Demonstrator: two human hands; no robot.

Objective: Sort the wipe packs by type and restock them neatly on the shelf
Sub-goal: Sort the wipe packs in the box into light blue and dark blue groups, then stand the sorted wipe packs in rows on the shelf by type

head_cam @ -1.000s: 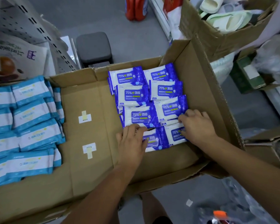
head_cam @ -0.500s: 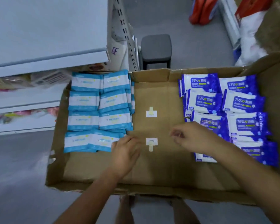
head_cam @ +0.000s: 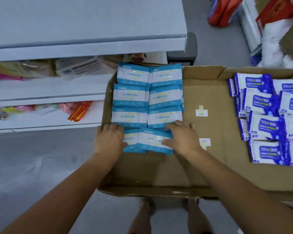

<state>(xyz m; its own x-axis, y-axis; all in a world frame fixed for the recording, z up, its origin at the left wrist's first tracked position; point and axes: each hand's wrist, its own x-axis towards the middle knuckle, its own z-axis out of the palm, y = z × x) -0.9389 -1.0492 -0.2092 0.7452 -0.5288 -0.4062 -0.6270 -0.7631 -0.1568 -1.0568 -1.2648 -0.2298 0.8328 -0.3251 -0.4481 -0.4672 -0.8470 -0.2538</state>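
Note:
A flat cardboard box (head_cam: 208, 92) holds two groups of wipe packs. Light blue and white packs (head_cam: 147, 97) lie in two columns at its left side; dark blue 75% alcohol packs (head_cam: 267, 119) lie at its right. My left hand (head_cam: 109, 139) rests at the left end of the nearest row of light blue packs (head_cam: 152, 141), over the box's left edge. My right hand (head_cam: 183, 137) lies on the right end of that row, thumb under and fingers over the pack's edge. Whether the fingers pinch a pack is unclear.
White shelves (head_cam: 85, 43) stand at the left, with coloured packaged goods (head_cam: 79, 110) on the lower levels. A dark stool (head_cam: 189, 48) sits behind the box. Red bottles (head_cam: 223, 12) and white bags (head_cam: 274, 39) are on the grey floor at the back right. My feet show below the box.
Both hands moved left from the dark blue packs to the nearest row of light blue packs. The view swung left, bringing the shelves into sight.

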